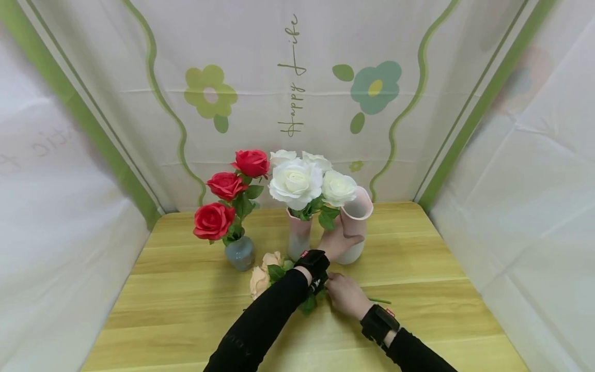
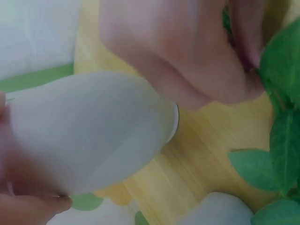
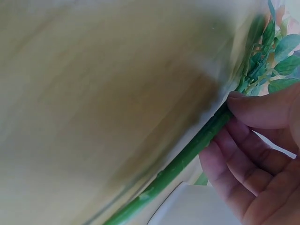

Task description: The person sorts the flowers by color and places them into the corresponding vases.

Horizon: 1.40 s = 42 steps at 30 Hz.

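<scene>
My left hand (image 1: pixel 335 242) grips a tall pink-and-white vase (image 1: pixel 353 252) with a wavy rim; no flowers show in its mouth. The vase stands upright on the table. In the left wrist view its pale body (image 2: pixel 93 131) fills the middle, the left fingers (image 2: pixel 28 208) curled round it. Just in front, my right hand (image 1: pixel 347 297) pinches the green stem (image 3: pixel 180 161) of artificial peach roses (image 1: pixel 260 281) between thumb and fingers, low over the table. The blooms lie to the left, partly hidden by the left forearm. The stem's cut end points right.
White roses (image 1: pixel 296 183) stand in a slimmer pink-and-white vase (image 1: pixel 299 237), left of the gripped one. Red roses (image 1: pixel 214 221) fill a small blue-grey vase (image 1: pixel 240 254) farther left. A printed cloth (image 1: pixel 260 119) hangs behind the wooden table (image 1: pixel 172 305).
</scene>
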{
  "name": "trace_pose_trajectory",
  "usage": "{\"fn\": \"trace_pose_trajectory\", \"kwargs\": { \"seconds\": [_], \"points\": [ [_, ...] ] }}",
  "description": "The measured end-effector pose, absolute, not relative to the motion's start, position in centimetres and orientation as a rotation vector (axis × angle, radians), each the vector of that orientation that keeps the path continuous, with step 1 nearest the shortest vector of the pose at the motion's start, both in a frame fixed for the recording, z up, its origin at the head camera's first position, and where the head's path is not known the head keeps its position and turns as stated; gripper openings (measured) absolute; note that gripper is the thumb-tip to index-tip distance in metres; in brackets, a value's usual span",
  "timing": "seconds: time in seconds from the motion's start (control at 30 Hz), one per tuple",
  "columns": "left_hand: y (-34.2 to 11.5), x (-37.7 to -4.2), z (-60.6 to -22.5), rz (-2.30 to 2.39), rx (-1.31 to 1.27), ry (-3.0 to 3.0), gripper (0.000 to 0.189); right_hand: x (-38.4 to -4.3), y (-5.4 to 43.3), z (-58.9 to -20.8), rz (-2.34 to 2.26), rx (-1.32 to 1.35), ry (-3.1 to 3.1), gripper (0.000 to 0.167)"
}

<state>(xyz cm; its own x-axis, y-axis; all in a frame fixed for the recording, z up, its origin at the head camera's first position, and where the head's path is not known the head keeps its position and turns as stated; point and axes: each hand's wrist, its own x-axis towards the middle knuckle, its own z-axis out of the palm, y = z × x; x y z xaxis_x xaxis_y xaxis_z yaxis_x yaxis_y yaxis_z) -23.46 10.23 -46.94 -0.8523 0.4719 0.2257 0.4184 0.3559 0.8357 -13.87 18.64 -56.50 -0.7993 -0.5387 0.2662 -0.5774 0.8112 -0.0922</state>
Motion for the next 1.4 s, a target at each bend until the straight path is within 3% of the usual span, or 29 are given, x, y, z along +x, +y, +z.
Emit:
{"fn": "trace_pose_trajectory", "kwargs": {
  "seconds": [0.33,0.67,1.4],
  "points": [
    [9.3,-24.4,-47.1,1.483,0.936,2.524,0.095,-13.7,18.6,-56.5,0.309,0.879,-2.8,0.015],
    [8.6,-24.7,-47.6,1.51,1.017,2.553,0.098,-14.0,19.4,-55.5,0.355,1.0,-2.788,0.02],
    [9.1,-25.3,-48.6,1.594,1.07,2.502,0.101,-12.3,24.5,-51.3,-0.343,1.201,-2.54,0.018]
  ]
}}
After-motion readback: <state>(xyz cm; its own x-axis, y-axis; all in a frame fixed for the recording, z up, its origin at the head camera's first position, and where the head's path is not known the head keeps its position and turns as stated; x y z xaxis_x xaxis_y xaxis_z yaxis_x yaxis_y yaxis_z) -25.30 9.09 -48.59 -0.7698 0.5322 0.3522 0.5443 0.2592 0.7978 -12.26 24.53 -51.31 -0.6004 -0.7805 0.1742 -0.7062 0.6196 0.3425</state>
